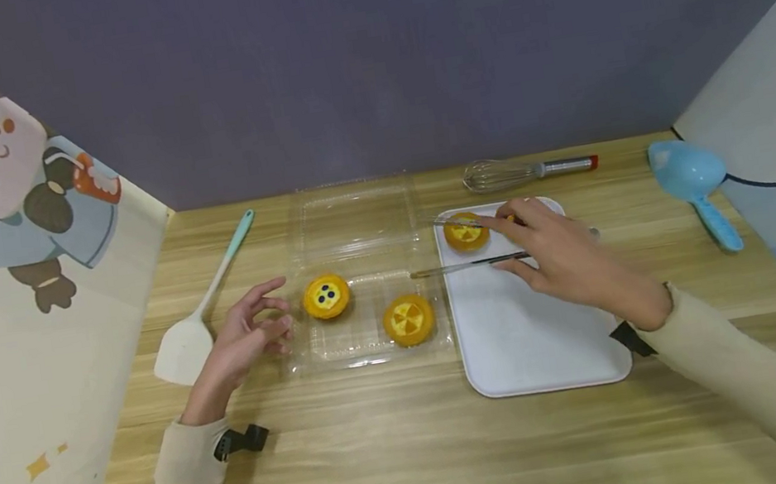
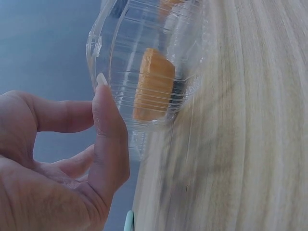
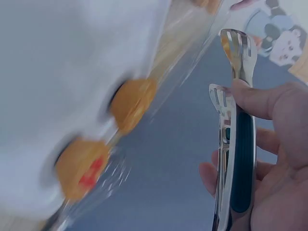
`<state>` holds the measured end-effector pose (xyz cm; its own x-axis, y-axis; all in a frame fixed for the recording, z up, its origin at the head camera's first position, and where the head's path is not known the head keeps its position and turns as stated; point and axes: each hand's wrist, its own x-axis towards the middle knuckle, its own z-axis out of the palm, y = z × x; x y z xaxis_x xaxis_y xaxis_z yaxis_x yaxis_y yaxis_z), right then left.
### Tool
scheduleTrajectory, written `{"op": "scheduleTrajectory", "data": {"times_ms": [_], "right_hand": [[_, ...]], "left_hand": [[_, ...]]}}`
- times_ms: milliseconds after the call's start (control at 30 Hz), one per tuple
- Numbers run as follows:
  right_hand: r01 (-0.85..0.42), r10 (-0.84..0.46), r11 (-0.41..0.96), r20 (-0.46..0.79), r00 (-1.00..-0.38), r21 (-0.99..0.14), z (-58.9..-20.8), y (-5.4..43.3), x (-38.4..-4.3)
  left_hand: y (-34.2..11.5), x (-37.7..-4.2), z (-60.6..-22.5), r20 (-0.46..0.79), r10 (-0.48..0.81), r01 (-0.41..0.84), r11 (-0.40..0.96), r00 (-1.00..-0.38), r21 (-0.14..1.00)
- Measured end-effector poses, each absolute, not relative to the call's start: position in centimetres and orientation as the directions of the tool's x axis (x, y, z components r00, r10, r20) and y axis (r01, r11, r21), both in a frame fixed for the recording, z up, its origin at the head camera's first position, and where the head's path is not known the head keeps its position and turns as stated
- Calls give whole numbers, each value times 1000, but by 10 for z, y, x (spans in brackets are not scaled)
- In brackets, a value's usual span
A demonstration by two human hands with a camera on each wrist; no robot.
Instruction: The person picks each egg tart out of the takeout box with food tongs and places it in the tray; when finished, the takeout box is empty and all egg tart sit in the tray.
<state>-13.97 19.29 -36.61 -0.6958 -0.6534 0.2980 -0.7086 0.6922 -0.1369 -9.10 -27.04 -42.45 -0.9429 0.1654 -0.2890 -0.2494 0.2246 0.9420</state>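
My right hand grips a pair of metal tongs with dark green handle pads. Its two arms stand apart in the head view, over the upper part of the white tray. Below them lies a tart with yellow and orange wedges; a second tart with red bits is mostly hidden by my hand in the head view. My left hand has loosely bent fingers, with fingertips right at the left rim of a clear plastic box. Inside are a blueberry tart and a wedge-topped tart.
The box's lid lies folded back behind it. A white spatula is left of my left hand. Behind the tray lies a whisk; a blue scoop sits at the far right. Panels stand around the table.
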Motion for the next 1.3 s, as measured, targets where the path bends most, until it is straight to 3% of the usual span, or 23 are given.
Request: {"op": "scheduleTrajectory", "data": {"times_ms": [267,500,867,1300], "right_hand": [[-761,-716,610,257,-649,-221,-378,137,-147],[-796,-772,576,197,-604,-185,-389,105,-160],[-805,-802,566,105,-588,-181,-390,79,-183],[-828,-824,537,111,-556,-164,-391,77,-194]], "left_hand": [[-264,-93,-425,-291,153,-252,234,-944,939],[-257,-95,-424,-288,137,-251,238,-948,938],[-247,-99,-424,-288,123,-255,227,-950,940],[-237,-104,-426,-288,106,-259,223,-952,940]]}}
